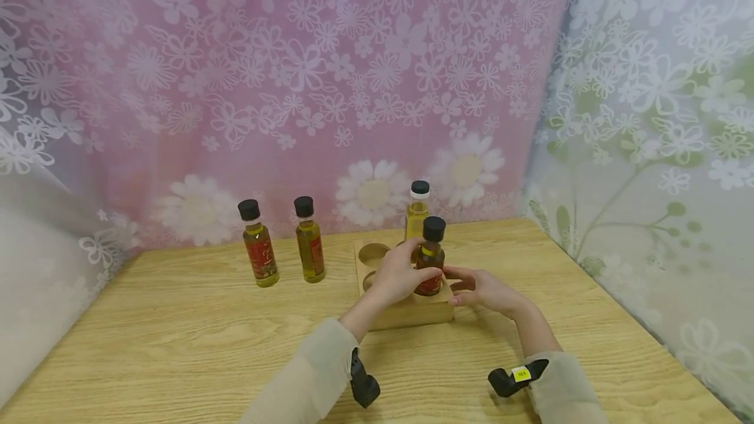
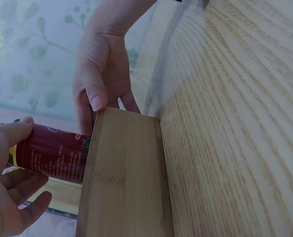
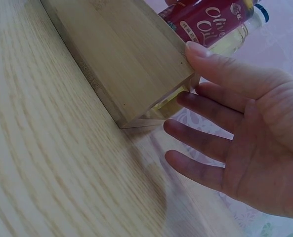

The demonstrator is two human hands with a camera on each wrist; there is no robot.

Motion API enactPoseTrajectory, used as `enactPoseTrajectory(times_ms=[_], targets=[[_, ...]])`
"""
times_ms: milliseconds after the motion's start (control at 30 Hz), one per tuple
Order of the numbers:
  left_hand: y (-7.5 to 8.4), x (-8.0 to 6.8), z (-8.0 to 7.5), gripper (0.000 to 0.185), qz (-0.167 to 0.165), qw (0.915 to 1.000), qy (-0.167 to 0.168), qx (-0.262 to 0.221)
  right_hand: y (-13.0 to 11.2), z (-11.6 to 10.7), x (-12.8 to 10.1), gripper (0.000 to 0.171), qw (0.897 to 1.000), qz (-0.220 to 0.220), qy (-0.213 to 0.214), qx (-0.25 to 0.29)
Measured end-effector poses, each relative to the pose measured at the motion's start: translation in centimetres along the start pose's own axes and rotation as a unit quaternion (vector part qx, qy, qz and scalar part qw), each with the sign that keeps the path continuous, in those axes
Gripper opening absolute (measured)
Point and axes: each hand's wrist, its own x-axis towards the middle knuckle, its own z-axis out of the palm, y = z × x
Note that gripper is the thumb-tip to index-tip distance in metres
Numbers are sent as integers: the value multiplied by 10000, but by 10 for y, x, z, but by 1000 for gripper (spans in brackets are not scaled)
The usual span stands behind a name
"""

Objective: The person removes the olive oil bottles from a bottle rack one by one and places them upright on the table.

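Observation:
My left hand (image 1: 400, 273) holds an olive oil bottle (image 1: 432, 257) with a red label and black cap, thumb on one side and fingers on the other. The bottle stands upright in the front right of a wooden bottle rack (image 1: 406, 316); the rack's wall hides its base in the left wrist view. At the rack's right front corner, my right hand (image 1: 485, 292) rests its thumb and fingertips on the wood, the fingers mostly straight in the right wrist view. Behind the held bottle, a bottle of yellow oil (image 1: 417, 218) stands at the rack's back right.
Two more red-labelled oil bottles stand on the table left of the rack, one farther left (image 1: 259, 250) and one nearer (image 1: 309, 244). Round holes (image 1: 374, 255) show on the rack's left side. Flowered curtains (image 1: 353, 84) hang behind and beside the wooden table (image 1: 194, 332).

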Motion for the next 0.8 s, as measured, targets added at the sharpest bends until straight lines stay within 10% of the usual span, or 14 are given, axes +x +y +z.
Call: enactPoseTrajectory(times_ms=[800], targets=[[12, -3, -38, 50, 604, 9935, 852, -444, 2, 0, 2, 75, 10000, 10, -10, 9]])
